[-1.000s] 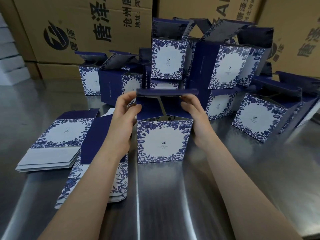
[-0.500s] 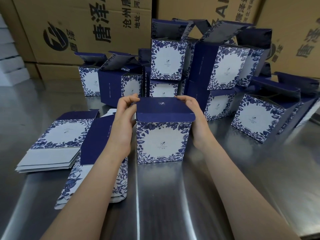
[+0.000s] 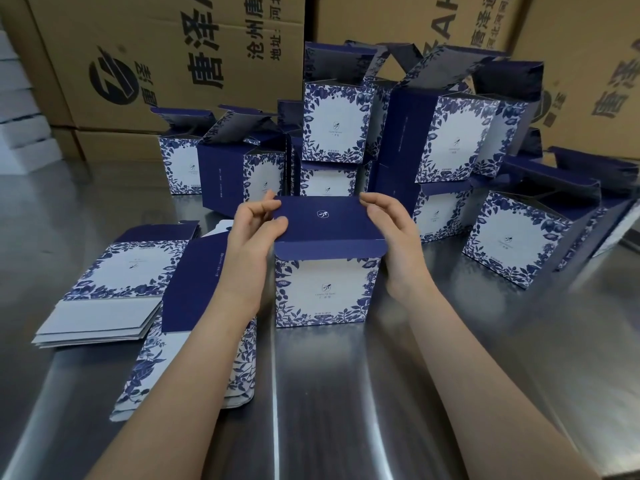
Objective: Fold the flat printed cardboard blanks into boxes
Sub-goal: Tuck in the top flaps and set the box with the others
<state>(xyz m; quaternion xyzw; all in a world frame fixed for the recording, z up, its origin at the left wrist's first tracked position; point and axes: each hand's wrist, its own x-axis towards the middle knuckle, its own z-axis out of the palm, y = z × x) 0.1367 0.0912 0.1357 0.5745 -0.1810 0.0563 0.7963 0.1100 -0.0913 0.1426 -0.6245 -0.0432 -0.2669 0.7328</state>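
A blue-and-white floral box (image 3: 327, 292) stands upright on the steel table in front of me. Its dark blue lid (image 3: 323, 220) lies folded down over the top, with the tuck flap hanging over the front face. My left hand (image 3: 254, 225) pinches the lid's left edge between thumb and fingers. My right hand (image 3: 391, 226) holds the lid's right edge, fingers curled over the far corner. Flat printed blanks lie to the left in two piles, one (image 3: 114, 282) further left and one (image 3: 194, 296) partly under my left forearm.
Several folded boxes (image 3: 446, 136) with raised lids are stacked behind and to the right, one (image 3: 519, 244) tilted at the right. Large brown cartons (image 3: 166, 64) wall off the back. The steel table (image 3: 346, 410) runs toward me.
The lid stood upright a second ago; both hands have brought it down flat over the box top, and the tuck flap now hangs over the front face.
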